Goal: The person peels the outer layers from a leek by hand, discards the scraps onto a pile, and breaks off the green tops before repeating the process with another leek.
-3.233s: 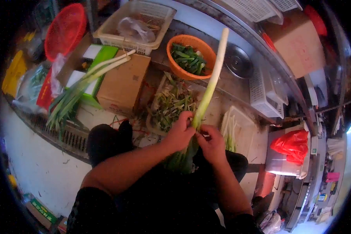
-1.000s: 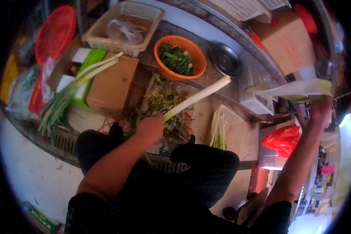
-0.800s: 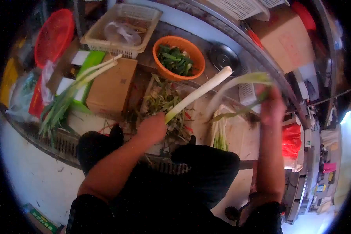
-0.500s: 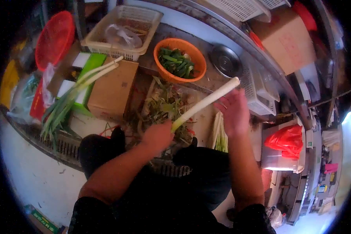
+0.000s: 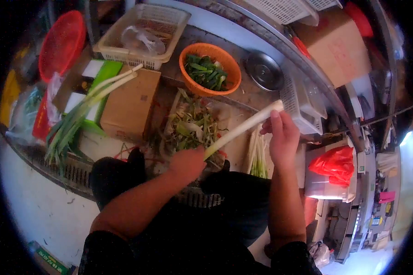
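A long green onion [image 5: 245, 127] with a thick white stalk slants up to the right across the middle of the view. My left hand [image 5: 188, 163] is wrapped round its lower, greenish end. At the pale root end, my right hand [image 5: 283, 140] has its fingers bent against the stalk, close to the tip. Beneath the stalk lies a heap of leaf trimmings [image 5: 195, 126] in a shallow container. Several peeled white stalks [image 5: 258, 158] rest to the right of it. More green onions with long leaves [image 5: 85, 110] lie across the boxes on the left.
An orange basket [image 5: 234, 85] holds cut green leaves. Behind stand a cream crate [image 5: 167, 57] and a dark round lid [image 5: 265, 71]. A cardboard box [image 5: 128, 107] and a red basket [image 5: 62, 46] are at left. A red bag [image 5: 332, 165] tops a white bin at right.
My right hand has gone from held apart with spread fingers to bent fingers at the root end. The onion's tip has dipped slightly, while my left hand keeps its hold.
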`<state>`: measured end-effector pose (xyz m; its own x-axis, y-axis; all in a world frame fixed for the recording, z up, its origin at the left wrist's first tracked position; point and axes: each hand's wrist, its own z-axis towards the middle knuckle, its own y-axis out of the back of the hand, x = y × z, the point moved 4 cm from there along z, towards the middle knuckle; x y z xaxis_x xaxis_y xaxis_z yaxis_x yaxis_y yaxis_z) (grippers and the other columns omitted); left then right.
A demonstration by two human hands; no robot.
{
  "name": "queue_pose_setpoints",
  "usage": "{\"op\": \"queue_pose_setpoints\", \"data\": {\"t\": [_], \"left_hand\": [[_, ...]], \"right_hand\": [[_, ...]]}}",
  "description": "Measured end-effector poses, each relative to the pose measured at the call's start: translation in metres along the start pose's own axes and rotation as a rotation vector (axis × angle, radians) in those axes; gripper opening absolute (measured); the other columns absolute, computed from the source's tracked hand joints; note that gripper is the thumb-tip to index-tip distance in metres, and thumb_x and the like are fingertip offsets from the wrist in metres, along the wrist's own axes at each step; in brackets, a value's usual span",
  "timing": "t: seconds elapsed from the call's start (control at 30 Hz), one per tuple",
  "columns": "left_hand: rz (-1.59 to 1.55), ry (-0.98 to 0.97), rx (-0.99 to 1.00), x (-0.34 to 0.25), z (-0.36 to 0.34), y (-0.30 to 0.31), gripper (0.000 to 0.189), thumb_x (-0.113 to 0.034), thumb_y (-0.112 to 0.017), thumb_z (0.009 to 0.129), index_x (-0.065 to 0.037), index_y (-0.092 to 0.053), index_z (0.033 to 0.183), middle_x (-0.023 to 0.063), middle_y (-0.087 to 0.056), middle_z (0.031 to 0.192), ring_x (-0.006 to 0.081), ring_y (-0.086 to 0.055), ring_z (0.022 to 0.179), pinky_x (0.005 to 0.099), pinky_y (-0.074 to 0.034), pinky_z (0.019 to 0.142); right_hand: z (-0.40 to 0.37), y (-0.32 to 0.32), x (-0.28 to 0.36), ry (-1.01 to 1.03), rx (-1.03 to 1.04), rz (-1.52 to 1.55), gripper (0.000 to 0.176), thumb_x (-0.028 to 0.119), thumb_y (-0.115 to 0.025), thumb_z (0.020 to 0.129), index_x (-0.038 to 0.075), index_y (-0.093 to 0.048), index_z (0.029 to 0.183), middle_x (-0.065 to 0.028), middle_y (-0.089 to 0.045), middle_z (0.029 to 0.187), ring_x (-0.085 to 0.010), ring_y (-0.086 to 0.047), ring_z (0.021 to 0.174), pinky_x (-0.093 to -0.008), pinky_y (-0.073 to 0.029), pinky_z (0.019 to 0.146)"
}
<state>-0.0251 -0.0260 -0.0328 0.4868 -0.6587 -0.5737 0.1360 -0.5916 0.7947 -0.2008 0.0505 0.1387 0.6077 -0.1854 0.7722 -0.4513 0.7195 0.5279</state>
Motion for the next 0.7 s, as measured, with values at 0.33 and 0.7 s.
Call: {"op": "queue_pose_setpoints", "data": {"t": [0.33,0.7], "left_hand": [[0.006,-0.015,0.035,-0.005,-0.003,0.004,0.041,-0.036,-0.063,0.084,-0.004,-0.052,0.105,0.0149,-0.064,0.076,0.0349,-0.065,0.071,0.0492,-0.053,0.062],[-0.124,0.057,0.088,-0.002,-0.001,0.002,0.035,-0.022,-0.062,0.081,-0.001,-0.049,0.106,0.0193,-0.064,0.085,0.0383,-0.065,0.077,0.0512,-0.052,0.068]], "right_hand": [[0.000,0.012,-0.006,-0.050,-0.092,0.154,0.027,0.023,-0.048,0.099,0.000,-0.061,0.094,-0.0093,-0.065,0.075,-0.0150,-0.061,0.061,-0.0271,-0.049,0.055],[0.012,0.027,-0.053,-0.110,0.018,0.188,0.032,0.016,-0.053,0.093,-0.001,-0.055,0.121,-0.0057,-0.064,0.095,-0.0128,-0.060,0.085,-0.0269,-0.050,0.075]]}}
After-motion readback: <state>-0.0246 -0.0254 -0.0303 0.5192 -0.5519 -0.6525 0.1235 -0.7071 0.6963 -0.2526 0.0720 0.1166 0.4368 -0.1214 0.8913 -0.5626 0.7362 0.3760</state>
